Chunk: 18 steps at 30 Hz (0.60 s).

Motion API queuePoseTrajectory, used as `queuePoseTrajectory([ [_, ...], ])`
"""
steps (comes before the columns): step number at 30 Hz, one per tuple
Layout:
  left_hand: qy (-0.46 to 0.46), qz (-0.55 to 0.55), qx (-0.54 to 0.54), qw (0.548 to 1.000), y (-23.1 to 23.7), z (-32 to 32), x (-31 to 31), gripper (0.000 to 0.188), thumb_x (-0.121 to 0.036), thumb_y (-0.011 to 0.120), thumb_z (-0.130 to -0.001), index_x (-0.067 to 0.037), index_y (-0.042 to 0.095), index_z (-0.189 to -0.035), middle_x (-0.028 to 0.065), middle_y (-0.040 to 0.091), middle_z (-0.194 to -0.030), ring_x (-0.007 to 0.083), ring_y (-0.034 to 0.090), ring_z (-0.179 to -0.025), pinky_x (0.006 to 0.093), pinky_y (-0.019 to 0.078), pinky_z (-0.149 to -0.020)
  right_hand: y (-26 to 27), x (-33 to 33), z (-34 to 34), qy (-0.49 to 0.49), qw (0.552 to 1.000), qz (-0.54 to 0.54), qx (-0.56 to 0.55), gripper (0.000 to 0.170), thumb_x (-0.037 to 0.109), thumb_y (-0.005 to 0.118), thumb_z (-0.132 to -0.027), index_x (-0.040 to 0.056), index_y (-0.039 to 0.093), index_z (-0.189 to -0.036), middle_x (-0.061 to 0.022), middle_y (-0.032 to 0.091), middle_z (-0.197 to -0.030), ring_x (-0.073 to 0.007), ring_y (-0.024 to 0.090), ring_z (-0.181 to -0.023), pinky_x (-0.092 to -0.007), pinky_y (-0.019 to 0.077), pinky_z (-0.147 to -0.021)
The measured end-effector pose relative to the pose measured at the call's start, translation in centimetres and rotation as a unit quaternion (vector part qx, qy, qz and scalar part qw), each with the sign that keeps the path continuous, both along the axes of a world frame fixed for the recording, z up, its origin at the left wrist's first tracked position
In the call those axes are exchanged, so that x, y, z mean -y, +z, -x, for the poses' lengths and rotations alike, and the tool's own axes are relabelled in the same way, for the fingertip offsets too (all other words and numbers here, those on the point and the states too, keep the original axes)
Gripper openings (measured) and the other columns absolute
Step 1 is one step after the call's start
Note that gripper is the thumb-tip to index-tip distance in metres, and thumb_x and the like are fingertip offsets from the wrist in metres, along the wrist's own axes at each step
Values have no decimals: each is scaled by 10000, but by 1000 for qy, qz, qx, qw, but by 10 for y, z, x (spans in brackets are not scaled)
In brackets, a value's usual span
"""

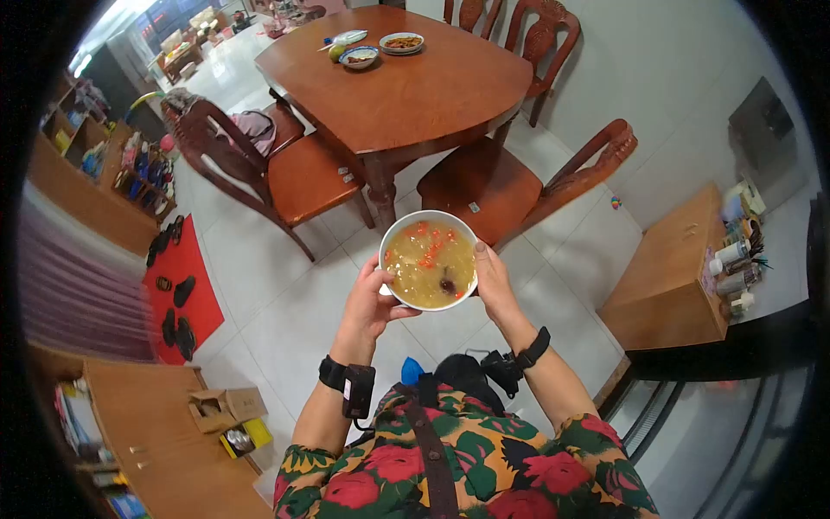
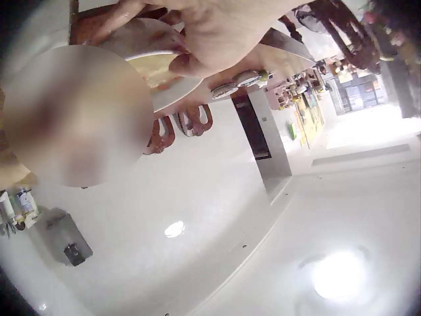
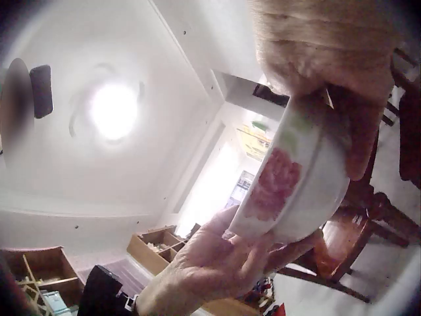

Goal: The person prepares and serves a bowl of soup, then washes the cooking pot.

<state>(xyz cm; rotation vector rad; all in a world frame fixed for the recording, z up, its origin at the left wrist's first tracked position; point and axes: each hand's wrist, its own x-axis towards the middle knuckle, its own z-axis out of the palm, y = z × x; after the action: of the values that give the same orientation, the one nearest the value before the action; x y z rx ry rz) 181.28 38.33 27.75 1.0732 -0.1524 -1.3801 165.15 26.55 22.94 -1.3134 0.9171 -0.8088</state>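
A white bowl (image 1: 430, 259) of yellowish soup with red bits and one dark piece is held between both hands in the head view. The left hand (image 1: 369, 303) grips its left side, thumb at the rim and fingers beneath. On the right side, the right hand (image 1: 495, 281) holds the bowl with its thumb at the rim. In the right wrist view the bowl (image 3: 296, 178) shows a pink flower on its outside; the left hand (image 3: 217, 263) supports it below and the right hand (image 3: 329, 59) grips above. The left wrist view shows the left hand (image 2: 223, 33) at the rim.
Ahead stands a wooden table (image 1: 389, 104) with small dishes (image 1: 359, 58) at its far side. One chair (image 1: 311, 182) is at the table's left and another (image 1: 493, 190) at its near right. A red mat (image 1: 186, 294) with shoes lies left; a wooden cabinet (image 1: 674, 277) stands right.
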Motion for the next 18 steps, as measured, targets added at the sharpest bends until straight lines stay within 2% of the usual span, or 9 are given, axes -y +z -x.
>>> queuePoseTrajectory([
  [2,-12,5,7,1000,-3,-32,35,574,-94,440,-717,-118,276,-1267,193,417,-1149,373,578,-818,460,548,-592,4,34,-30,24,1000,0,-5,549,447,352,-897,-5,443,-1195,-109,534,-1096,-160,478,-1020,-275,366,-870],
  [5,-2,7,19,1000,-6,-72,89,576,-91,432,-702,-97,286,-1259,184,440,-1123,372,587,-791,448,553,-563,19,78,-74,25,1000,-8,8,565,473,336,-892,14,439,-1205,-94,524,-1097,-150,469,-1011,-278,358,-880],
  [9,24,44,29,998,-19,-124,158,562,-90,434,-708,-93,294,-1252,188,431,-1152,388,587,-818,462,553,-571,-13,154,-130,23,999,15,27,566,474,313,-897,25,418,-1225,-94,500,-1149,-169,459,-1056,-276,342,-911],
  [10,26,38,27,999,-27,-138,173,559,-86,434,-710,-90,295,-1251,189,431,-1154,389,583,-835,472,551,-576,-21,169,-139,31,998,-3,52,620,470,331,-892,-37,361,-1248,-161,463,-1205,-204,426,-1124,-287,321,-936],
  [13,25,24,26,999,-30,-176,220,542,-71,426,-716,-78,298,-1243,188,436,-1150,386,573,-871,487,547,-584,-25,207,-178,41,994,-49,92,636,472,314,-894,-41,317,-1270,-171,433,-1233,-214,414,-1140,-295,307,-953],
  [14,36,19,27,999,-32,-188,235,538,-69,426,-716,-76,299,-1238,185,435,-1149,382,569,-885,490,546,-591,-20,221,-188,48,995,-66,63,644,459,307,-900,-56,269,-1285,-182,391,-1266,-221,379,-1171,-297,294,-966],
  [17,41,20,24,999,-42,-224,280,530,-67,431,-717,-78,298,-1230,179,433,-1141,368,555,-920,488,546,-610,-27,259,-229,44,995,-30,87,648,456,307,-900,-51,238,-1299,-187,350,-1295,-227,327,-1209,-293,285,-973],
  [18,44,24,34,998,-48,-236,294,530,-69,432,-719,-80,295,-1231,177,431,-1140,361,554,-923,477,550,-605,-23,270,-237,63,991,-43,110,654,471,320,-892,-9,211,-1322,-184,325,-1311,-237,291,-1231,-332,327,-949],
])
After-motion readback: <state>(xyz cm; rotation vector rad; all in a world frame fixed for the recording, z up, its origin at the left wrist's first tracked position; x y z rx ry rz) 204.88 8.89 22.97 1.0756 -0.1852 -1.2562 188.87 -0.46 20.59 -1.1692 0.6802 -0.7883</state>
